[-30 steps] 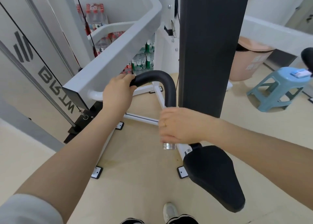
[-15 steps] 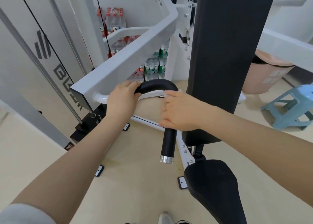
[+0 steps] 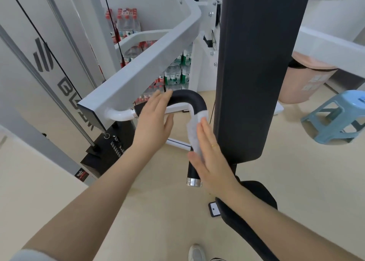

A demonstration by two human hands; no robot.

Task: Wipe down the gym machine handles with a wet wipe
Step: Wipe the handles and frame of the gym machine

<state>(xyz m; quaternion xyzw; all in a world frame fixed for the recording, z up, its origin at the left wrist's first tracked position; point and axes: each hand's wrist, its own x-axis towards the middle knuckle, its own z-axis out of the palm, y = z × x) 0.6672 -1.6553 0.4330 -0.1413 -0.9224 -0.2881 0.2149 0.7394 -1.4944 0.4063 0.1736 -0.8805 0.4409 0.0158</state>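
A curved handle, padded in matte black foam and ending in a bright metal cap, bends out of a glossy white tube on the machine's flat grey arm. A white, crinkled wipe lies along the handle's near, straight stretch. The right hand presses it there with straight, flat fingers, a thin gold ring on one; nothing is curled round the foam. The left hand is spread wide over the far bend, fingers straight; whether the fingertips touch the foam is hard to tell through the blur. Right of the handle stands a tall, smooth black pad, with a rounded black seat near its foot. Far right on the pale floor are a blue plastic stool and a pink bin. Shrink-wrapped bottles are stacked at the far left.
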